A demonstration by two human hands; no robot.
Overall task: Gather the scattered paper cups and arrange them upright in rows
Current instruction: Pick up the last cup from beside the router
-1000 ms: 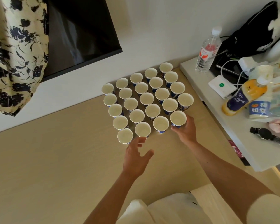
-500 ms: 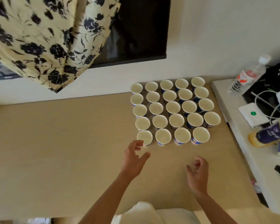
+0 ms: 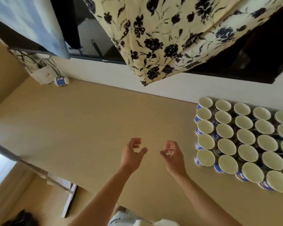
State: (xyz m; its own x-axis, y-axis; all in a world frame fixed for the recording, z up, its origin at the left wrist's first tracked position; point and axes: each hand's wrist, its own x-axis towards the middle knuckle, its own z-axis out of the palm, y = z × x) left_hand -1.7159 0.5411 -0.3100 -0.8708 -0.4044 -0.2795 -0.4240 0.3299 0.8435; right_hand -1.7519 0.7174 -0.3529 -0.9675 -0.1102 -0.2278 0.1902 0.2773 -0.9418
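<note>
Several white paper cups with blue print stand upright in tight rows (image 3: 245, 137) on the right side of the tan tabletop (image 3: 88, 128), against the white wall. One more cup (image 3: 61, 81) lies on its side at the far left by the wall. My left hand (image 3: 132, 154) and my right hand (image 3: 171, 154) hover over the bare middle of the table, left of the rows. Both hold nothing, with fingers loosely curled and apart.
A yellow cloth with dark flowers (image 3: 167, 38) hangs from above over the back of the table. A white box with cables (image 3: 42, 74) sits at the far left corner beside the fallen cup. The table's left edge drops off near a metal rail (image 3: 29, 167).
The view has swung left, so the rows now sit at the right. My right hand let go of the front-row cup and both hands moved away to the left of the rows.
</note>
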